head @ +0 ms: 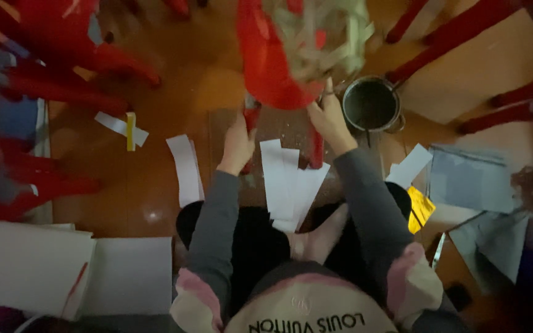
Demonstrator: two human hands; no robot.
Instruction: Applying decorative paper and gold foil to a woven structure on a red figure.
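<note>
A: What lay at the left of the floor?

B: White sheets sat at the lower left. A small white-and-yellow strip and one loose white strip lay further in, well apart from the hands.

A: State of the left hand?

B: The left hand was closed narrowly around a red leg of the red chair. The chair was tipped and raised above the floor in front of the seated person.

A: And between the hands?

B: A fan of white paper strips rested on the floor, unattached.

A: The right hand?

B: The right hand gripped the chair's other side, fingers wrapped on it. Pale strips already covered part of the chair; the frame was blurred, so their fixing could not be determined.

A: Progress?

B: Judged partial: some strips applied, several remaining on the floor. A metal pot stood just right of the right hand; its contents could not be made out.
</note>
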